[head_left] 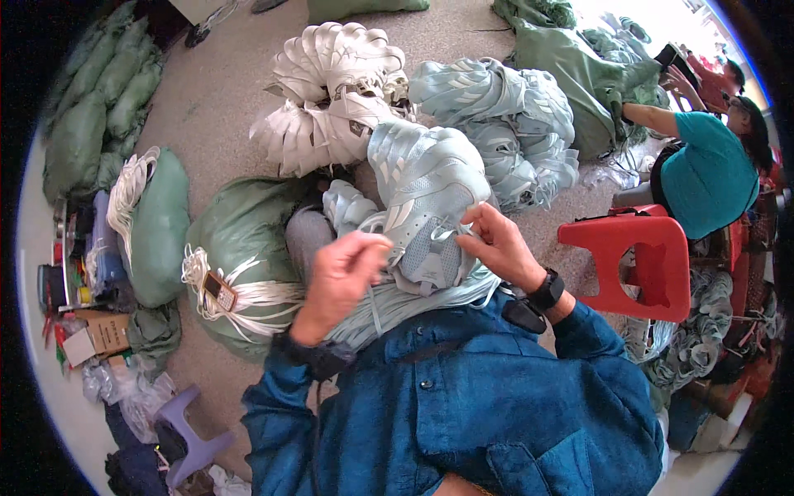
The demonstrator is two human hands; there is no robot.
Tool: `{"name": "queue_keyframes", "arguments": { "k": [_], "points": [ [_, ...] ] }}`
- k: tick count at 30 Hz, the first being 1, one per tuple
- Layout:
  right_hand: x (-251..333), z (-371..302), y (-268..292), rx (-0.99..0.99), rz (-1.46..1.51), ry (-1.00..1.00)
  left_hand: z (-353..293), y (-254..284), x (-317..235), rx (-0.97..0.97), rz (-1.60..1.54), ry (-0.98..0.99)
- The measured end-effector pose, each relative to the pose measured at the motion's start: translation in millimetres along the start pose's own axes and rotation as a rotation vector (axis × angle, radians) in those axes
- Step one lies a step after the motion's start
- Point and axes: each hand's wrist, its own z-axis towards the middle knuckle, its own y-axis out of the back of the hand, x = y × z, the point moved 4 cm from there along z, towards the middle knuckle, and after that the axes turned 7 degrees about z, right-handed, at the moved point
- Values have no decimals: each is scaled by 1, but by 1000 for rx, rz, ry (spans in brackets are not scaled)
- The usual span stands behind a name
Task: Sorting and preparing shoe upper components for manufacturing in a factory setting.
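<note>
White laces [269, 295] lay at 10 o'clock from the lap, fanned over a green bag [248, 223] with a phone [220, 291] on them, perhaps to stay within reach. At 9 o'clock from the front upper, the left hand [341, 277] was raised, fingers curled toward the thumb; blur hid whether it held anything. The upper [430, 248] sat at 12 o'clock, against blue laces [389, 312] spread over the lap, its eyelets toward the person, likely so that 2 hands could reach them. At its 3 o'clock, the right hand [500, 244] had thumb and forefinger narrow beside a lace [442, 236]; whether they gripped it could not be told.

The floor [198, 91] was greyish and speckled. Sacks [83, 157] were heaped at 10 o'clock, a purple stool [196, 450] at 8. White uppers [335, 62] lay nested at 11, probably to save space, and pale uppers [529, 103] near 1. At 2 o'clock stood a red stool [628, 230]; beyond it, a co-worker [711, 174] stretched 1 arm toward a green sack [562, 66].
</note>
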Motion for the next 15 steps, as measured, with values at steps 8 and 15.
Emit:
{"name": "queue_keyframes", "arguments": {
  "k": [8, 15],
  "points": [
    [-25, -56, 2, 202, 616, -444, 53, -66, -16, 75, 722, -634],
    [25, -48, -6, 197, 231, -225, 71, -68, -11, 106, 779, -703]
  ]
}}
